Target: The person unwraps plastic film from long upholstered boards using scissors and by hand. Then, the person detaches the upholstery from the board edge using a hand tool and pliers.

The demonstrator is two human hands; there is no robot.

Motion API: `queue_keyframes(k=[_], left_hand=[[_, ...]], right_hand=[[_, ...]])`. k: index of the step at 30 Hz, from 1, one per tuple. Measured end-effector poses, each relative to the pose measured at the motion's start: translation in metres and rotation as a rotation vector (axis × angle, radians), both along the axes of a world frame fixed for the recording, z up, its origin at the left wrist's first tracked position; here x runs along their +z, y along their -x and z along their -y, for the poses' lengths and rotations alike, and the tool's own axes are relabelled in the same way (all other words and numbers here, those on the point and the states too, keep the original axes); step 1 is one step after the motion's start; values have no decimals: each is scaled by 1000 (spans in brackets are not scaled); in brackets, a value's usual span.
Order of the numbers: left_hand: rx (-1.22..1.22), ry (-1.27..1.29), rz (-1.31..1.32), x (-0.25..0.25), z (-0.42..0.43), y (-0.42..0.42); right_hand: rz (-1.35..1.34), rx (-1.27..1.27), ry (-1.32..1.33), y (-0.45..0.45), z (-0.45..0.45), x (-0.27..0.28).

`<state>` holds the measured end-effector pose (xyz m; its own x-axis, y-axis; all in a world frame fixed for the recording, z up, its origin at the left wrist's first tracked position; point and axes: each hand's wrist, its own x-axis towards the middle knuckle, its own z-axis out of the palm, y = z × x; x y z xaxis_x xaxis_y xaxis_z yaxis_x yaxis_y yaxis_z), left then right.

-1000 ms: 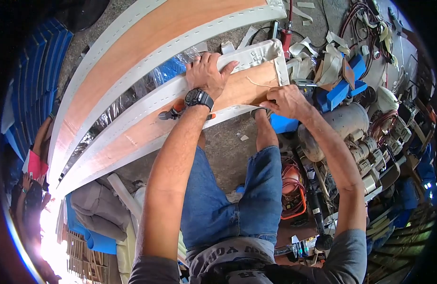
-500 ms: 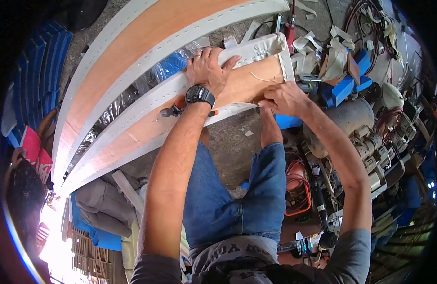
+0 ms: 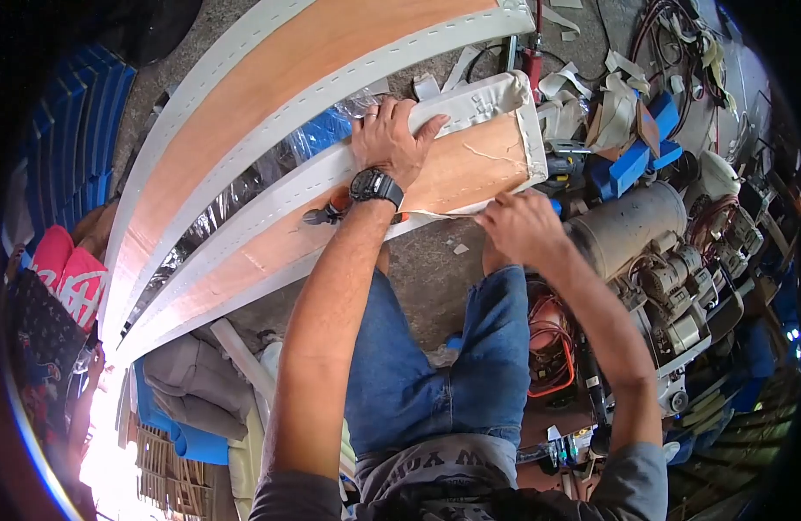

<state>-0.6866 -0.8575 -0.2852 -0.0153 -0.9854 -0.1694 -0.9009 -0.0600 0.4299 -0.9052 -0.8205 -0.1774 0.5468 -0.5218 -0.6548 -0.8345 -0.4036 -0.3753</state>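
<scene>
A wooden panel (image 3: pixel 457 172) lies before me, its white fabric border (image 3: pixel 266 187) folded over the edges and stapled in rows. My left hand (image 3: pixel 390 137) rests on the panel's upper border, fingers spread over the fabric and thumb pointing right. At the lower right edge, my right hand (image 3: pixel 524 227) pinches a loose strip of the white fabric (image 3: pixel 448 214), which stretches toward the left wrist. Pliers (image 3: pixel 325 213) with orange and black handles lie on the panel, partly hidden behind that wrist. A loose thread (image 3: pixel 483 154) lies on the wood.
A larger curved panel (image 3: pixel 244 108) with stapled white edges lies beyond. To the right are fabric scraps (image 3: pixel 626 117), blue offcuts (image 3: pixel 630 169) and a grey compressor tank (image 3: pixel 630 227). Blue pieces (image 3: pixel 71 130) are stacked at the left, near another person's pink garment (image 3: pixel 69 269).
My right hand has moved slightly right and down, drawing the fabric strip away from the panel's edge. The panel's right end has shifted a little right and down. My left hand stays on the border.
</scene>
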Motion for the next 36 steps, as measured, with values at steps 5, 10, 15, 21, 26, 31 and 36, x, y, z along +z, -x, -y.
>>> queue_keyframes(k=[5,10,15,21,26,31,36], left_hand=[[1,45,-15,-1,3,3],[-19,-10,31,1,-2,1],[-24,-26,65,8,2,3],[-44,-65,31,15,1,2],[18,-98,-7,13,4,4],[19,-38,-39,7,1,-4],[21,-321,18,15,6,-34]], right_hand=[[156,91,-83,4,11,-39],[-47,-72,113,-21,-68,24],[165,-634,-196,-23,-126,47],[209,-1139,21,56,-38,36],[215,-558,257,126,68,-24],[259,-263,173,128,144,-51],[255,-71,77,111,185,-62]])
